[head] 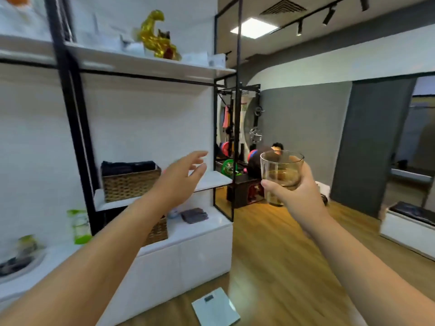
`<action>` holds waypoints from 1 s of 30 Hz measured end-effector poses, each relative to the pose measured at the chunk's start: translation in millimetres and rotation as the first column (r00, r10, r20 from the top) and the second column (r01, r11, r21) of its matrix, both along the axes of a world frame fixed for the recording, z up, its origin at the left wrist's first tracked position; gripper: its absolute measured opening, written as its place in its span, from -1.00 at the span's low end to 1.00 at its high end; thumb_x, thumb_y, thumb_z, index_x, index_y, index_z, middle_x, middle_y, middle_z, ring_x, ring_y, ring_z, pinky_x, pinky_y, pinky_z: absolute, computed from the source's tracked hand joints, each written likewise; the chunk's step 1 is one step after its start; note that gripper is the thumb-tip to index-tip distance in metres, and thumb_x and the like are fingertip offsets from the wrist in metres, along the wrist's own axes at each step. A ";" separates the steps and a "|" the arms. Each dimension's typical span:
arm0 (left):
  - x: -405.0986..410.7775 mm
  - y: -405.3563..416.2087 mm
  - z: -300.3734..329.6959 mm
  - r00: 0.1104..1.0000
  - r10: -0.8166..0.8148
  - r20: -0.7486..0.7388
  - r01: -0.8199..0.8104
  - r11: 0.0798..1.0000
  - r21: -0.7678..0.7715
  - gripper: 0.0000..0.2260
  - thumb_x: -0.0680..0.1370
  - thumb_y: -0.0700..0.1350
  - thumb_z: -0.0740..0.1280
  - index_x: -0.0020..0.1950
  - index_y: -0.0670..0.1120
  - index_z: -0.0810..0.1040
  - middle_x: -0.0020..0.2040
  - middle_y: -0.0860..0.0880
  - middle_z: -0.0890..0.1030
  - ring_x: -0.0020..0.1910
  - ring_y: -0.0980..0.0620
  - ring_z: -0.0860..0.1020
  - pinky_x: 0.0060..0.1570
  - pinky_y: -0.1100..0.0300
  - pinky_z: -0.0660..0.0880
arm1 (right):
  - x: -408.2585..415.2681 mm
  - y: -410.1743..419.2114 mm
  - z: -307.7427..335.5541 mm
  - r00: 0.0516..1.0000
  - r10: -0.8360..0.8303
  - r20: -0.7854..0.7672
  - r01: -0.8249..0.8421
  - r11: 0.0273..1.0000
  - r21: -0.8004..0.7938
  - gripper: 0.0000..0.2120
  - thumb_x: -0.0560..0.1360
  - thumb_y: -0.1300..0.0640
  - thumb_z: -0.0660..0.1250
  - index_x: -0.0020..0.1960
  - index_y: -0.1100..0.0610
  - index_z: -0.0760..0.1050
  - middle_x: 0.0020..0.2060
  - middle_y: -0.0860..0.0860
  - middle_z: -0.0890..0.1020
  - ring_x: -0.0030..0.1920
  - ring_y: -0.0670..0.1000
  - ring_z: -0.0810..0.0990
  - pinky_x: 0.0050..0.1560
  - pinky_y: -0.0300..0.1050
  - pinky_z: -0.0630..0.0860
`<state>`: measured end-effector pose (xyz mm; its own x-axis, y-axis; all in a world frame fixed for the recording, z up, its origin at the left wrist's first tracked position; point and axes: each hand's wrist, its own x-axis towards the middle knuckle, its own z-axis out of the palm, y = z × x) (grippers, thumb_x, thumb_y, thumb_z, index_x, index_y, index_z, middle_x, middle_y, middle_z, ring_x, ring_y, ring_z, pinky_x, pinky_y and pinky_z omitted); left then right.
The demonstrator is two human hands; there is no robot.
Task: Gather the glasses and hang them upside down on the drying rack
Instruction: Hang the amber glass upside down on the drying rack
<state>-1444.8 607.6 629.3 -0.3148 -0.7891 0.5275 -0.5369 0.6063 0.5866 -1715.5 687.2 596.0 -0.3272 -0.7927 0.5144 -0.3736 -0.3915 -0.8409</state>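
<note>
A clear drinking glass (281,170) stands upright in the air at the right of the view, mouth up. My right hand (299,196) is wrapped around its lower half from the right and below. My left hand (179,180) is stretched out to the left of it, fingers spread, holding nothing, in front of the white middle shelf (211,182). No drying rack shows in this view.
A black-framed white shelf unit (70,114) fills the left, holding a wicker basket (130,182), a folded grey cloth (194,215) and a gold figurine (157,36). A scale (215,309) lies on the wooden floor. A person (266,158) is crouched by gym equipment behind.
</note>
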 end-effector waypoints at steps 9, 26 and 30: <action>83.8 -85.0 -23.9 0.955 0.293 0.031 -0.294 0.956 0.019 -0.59 0.71 0.06 0.19 0.58 0.16 0.33 0.42 0.09 0.52 0.37 0.09 0.48 0.39 0.05 0.43 | 81.5 -167.4 -22.7 0.940 0.340 0.019 -0.341 0.940 0.033 -0.24 0.33 0.01 0.68 0.40 -0.20 0.37 0.18 -0.13 0.66 0.11 -0.19 0.67 0.16 -0.13 0.63; 269.7 -304.1 -34.2 0.830 0.558 0.019 -0.558 0.830 0.023 -0.56 0.71 0.06 0.21 0.59 0.21 0.28 0.36 0.18 0.51 0.32 0.19 0.48 0.22 0.26 0.40 | 296.1 -464.6 -35.4 0.761 0.648 0.003 -0.648 0.761 0.041 -0.34 0.38 -0.05 0.64 0.36 -0.24 0.39 0.18 -0.24 0.64 0.13 -0.25 0.64 0.16 -0.15 0.61; 323.8 -330.8 -43.8 0.762 0.646 0.046 -0.648 0.761 0.037 -0.58 0.70 0.10 0.21 0.57 0.24 0.30 0.37 0.15 0.53 0.34 0.16 0.50 0.33 0.12 0.45 | 368.5 -517.9 -45.7 0.681 0.732 0.019 -0.731 0.679 0.062 -0.33 0.37 -0.10 0.64 0.37 -0.27 0.38 0.14 -0.26 0.66 0.14 -0.24 0.64 0.19 -0.09 0.57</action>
<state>-1120.9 276.8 585.5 0.2656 -0.8347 0.4825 -0.8083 0.0800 0.5834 -1347.0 169.3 550.3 0.3736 -0.8067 0.4579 0.0042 -0.4921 -0.8705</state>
